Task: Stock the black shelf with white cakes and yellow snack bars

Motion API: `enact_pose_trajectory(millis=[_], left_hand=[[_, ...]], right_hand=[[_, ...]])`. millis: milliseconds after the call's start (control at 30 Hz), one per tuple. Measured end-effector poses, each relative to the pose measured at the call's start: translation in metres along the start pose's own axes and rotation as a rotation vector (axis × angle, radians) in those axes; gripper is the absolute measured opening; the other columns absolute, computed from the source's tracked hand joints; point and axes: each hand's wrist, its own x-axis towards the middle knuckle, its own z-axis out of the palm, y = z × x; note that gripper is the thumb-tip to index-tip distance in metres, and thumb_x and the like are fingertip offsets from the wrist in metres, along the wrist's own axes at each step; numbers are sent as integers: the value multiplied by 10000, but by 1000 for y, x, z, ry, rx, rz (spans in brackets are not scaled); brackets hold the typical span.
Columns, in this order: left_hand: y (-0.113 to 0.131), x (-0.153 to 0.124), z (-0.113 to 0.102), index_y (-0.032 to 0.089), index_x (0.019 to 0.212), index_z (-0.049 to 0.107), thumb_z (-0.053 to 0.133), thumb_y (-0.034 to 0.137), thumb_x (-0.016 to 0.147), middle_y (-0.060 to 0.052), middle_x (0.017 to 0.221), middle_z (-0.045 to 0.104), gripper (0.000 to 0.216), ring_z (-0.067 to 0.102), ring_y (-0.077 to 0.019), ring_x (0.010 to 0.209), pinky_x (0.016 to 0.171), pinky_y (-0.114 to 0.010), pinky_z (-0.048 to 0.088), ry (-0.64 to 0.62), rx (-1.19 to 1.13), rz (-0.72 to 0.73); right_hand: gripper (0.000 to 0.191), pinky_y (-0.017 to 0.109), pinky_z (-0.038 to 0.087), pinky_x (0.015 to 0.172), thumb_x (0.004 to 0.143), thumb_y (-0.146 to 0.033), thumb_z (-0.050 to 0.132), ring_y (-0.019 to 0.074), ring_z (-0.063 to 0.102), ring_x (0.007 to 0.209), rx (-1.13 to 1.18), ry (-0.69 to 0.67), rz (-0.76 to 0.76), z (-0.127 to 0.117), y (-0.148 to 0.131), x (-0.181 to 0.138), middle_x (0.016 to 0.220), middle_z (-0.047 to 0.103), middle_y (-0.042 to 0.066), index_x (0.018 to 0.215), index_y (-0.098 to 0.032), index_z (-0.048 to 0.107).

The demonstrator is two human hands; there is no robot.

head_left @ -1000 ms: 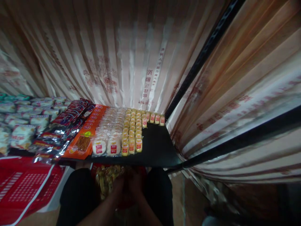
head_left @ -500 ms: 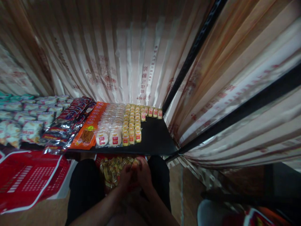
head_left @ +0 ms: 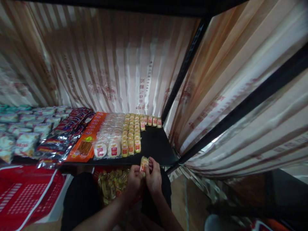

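Between my two hands is a small yellow wrapped snack cake (head_left: 144, 164), held upright at the front edge of the black shelf (head_left: 156, 142). My left hand (head_left: 135, 179) pinches it from the left, and my right hand (head_left: 154, 177) grips its right side. Below them, between my knees, a red basket (head_left: 96, 171) holds many loose yellow packets (head_left: 112, 184). On the shelf, rows of matching yellow snack cakes (head_left: 131, 146) stand beside clear-wrapped round white cakes (head_left: 114, 149). A short line of the yellow ones (head_left: 154, 122) runs along the back right.
Left on the shelf lie an orange packet of sticks (head_left: 83, 149), dark shiny packets (head_left: 57, 134) and white packets (head_left: 26, 142). A red shopping basket (head_left: 29, 195) stands lower left. Black metal posts (head_left: 184, 73) and pleated curtains (head_left: 115, 64) bound the back and right.
Both hands have risen from the basket to the shelf's front edge, bringing up one yellow snack cake. The view has tilted slightly upward.
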Motion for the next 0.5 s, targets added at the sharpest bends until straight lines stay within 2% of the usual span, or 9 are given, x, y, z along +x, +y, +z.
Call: enact_pose_trajectory(millis=[200, 500], left_hand=[[-9, 27, 27, 192, 796, 494, 531, 271, 738, -24, 756, 604, 105, 578, -136, 700, 685, -250, 458, 69, 72, 73], [-2, 52, 55, 197, 809, 495, 478, 210, 786, -25, 784, 647, 31, 612, -129, 726, 703, -223, 457, 20, 115, 52]], right_hand=[[452, 324, 515, 732, 791, -406, 448, 202, 621, 830, -36, -9, 74, -9, -2, 21, 1019, 613, 120, 1138, -130, 539], [528, 317, 531, 719, 768, -417, 490, 208, 621, 868, 43, 13, 85, -6, 11, 45, 1096, 582, 150, 1202, -117, 503]])
